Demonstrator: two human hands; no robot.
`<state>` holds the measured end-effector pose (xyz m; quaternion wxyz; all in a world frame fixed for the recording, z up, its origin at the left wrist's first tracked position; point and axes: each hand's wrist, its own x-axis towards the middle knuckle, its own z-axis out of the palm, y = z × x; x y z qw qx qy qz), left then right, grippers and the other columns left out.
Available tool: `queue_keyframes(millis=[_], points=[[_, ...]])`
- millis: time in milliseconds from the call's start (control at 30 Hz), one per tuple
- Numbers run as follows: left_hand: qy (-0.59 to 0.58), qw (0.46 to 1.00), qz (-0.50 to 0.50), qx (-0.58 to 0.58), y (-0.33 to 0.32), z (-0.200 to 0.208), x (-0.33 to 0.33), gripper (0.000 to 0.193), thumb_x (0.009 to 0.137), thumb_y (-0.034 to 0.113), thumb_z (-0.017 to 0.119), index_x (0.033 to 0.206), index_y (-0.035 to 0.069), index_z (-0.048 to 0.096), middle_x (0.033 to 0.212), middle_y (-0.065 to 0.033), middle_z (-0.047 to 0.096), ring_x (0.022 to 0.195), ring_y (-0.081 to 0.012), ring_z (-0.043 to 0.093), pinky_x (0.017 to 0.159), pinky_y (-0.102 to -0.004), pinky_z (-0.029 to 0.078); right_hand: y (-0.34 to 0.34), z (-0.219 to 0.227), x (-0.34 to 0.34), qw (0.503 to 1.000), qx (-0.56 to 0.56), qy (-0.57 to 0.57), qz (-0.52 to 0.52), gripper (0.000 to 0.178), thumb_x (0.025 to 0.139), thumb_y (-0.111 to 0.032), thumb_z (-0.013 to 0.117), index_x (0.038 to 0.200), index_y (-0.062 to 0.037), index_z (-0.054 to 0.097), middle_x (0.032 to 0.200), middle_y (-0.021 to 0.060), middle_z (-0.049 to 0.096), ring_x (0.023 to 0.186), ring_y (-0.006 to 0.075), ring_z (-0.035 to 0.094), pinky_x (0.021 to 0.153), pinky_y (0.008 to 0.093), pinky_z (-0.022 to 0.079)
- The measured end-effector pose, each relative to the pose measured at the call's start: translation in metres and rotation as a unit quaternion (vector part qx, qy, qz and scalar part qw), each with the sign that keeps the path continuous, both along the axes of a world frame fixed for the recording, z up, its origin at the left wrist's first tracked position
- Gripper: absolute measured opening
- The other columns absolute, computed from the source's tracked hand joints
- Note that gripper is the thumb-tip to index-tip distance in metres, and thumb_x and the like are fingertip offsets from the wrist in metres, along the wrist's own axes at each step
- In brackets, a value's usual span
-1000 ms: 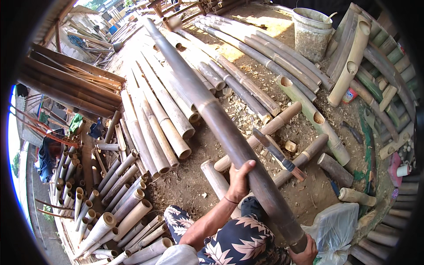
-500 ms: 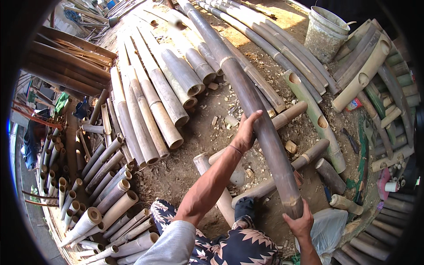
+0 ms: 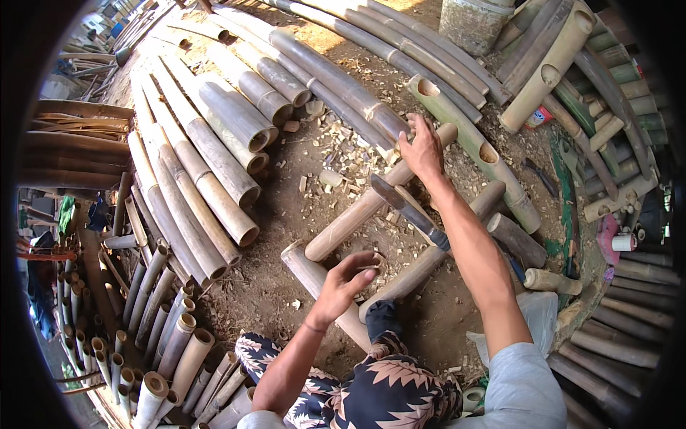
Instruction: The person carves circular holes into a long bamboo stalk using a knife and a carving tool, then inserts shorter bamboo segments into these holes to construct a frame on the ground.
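Note:
My right hand [image 3: 423, 149] reaches out and grips the near end of a long dark bamboo pole [image 3: 343, 89], which slants away to the far left. My left hand [image 3: 345, 286] is open and holds nothing, fingers bent and apart, over the ground before my knees. Between my hands a large knife [image 3: 401, 203] with a dark blade rests by the bamboo crosspieces. One crosspiece [image 3: 350, 218] runs toward the pole's end; a second crosspiece [image 3: 411, 275] lies nearer. Their left ends meet another bamboo piece [image 3: 307, 270] by my feet.
Several cut bamboo lengths [image 3: 207, 168] lie side by side at left, above upright bamboo pieces [image 3: 193, 350]. A green notched bamboo [image 3: 475, 139] lies right of my right hand. Beyond are a dirty bucket [image 3: 471, 25] and stacked bamboo [image 3: 550, 71]. Chips [image 3: 343, 154] litter the dirt.
The dark pole has moved away and left, down among the other bamboo. My left hand has let go and drawn back; my right hand has reached forward with the pole's end. The knife is now uncovered.

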<state>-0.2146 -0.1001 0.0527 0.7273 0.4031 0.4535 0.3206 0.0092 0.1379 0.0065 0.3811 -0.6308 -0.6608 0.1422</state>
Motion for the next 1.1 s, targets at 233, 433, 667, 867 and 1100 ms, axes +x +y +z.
queue_keyframes(millis=[233, 433, 667, 867, 1100], points=[[0.190, 0.960, 0.112, -0.170, -0.156, -0.045, -0.088, 0.046, 0.094, 0.028, 0.065, 0.123, -0.007, 0.059, 0.112, -0.0165, 0.069, 0.101, -0.0212, 0.067, 0.088, -0.0318, 0.052, -0.193, -0.011, 0.076, 0.875, -0.400, -0.272, -0.010, 0.081, 0.079, -0.050, 0.075, 0.136, -0.0023, 0.044, 0.132, 0.0238, 0.050, 0.125, 0.0421, 0.047, 0.105, 0.0592, 0.035], [0.389, 0.917, 0.043, 0.082, -0.128, -0.068, -0.073, 0.036, 0.089, 0.017, 0.066, 0.117, -0.006, 0.061, 0.107, -0.0207, 0.068, 0.097, -0.0318, 0.067, 0.089, -0.0387, 0.052, -0.282, -0.058, 0.137, 0.983, -0.147, -0.106, 0.031, 0.053, 0.089, -0.020, 0.067, 0.134, -0.0001, 0.048, 0.115, 0.0243, 0.057, 0.102, 0.0436, 0.060, 0.084, 0.0478, 0.052], [0.382, 0.837, -0.128, 0.369, 0.005, -0.067, 0.083, 0.058, 0.084, 0.027, 0.070, 0.131, -0.001, 0.051, 0.134, -0.0226, 0.052, 0.124, -0.0390, 0.049, 0.108, -0.0459, 0.039, -0.271, 0.095, 0.257, 0.983, -0.029, -0.066, -0.171, 0.055, 0.094, -0.026, 0.067, 0.136, 0.0054, 0.051, 0.119, 0.0230, 0.065, 0.103, 0.0315, 0.067, 0.089, 0.0372, 0.053], [0.483, 0.707, -0.313, 0.412, 0.035, -0.130, 0.203, 0.090, 0.084, 0.043, 0.064, 0.153, 0.001, 0.025, 0.157, -0.0193, 0.029, 0.149, -0.0336, 0.022, 0.119, -0.0545, 0.018, -0.139, 0.250, 0.402, 0.958, -0.073, -0.174, -0.216, 0.037, 0.094, -0.031, 0.064, 0.114, -0.0012, 0.070, 0.106, 0.0163, 0.070, 0.097, 0.0199, 0.067, 0.086, 0.0301, 0.050], [0.492, 0.736, -0.265, 0.382, 0.026, -0.152, 0.211, 0.072, 0.087, 0.025, 0.053, 0.152, 0.005, 0.030, 0.155, -0.0113, 0.036, 0.148, -0.0294, 0.025, 0.117, -0.0576, 0.018, 0.067, 0.218, 0.493, 0.911, -0.242, -0.177, -0.283, 0.038, 0.083, -0.039, 0.075, 0.093, -0.0027, 0.073, 0.065, 0.0062, 0.059, 0.052, 0.0182, 0.056, 0.047, 0.0349, 0.045]])
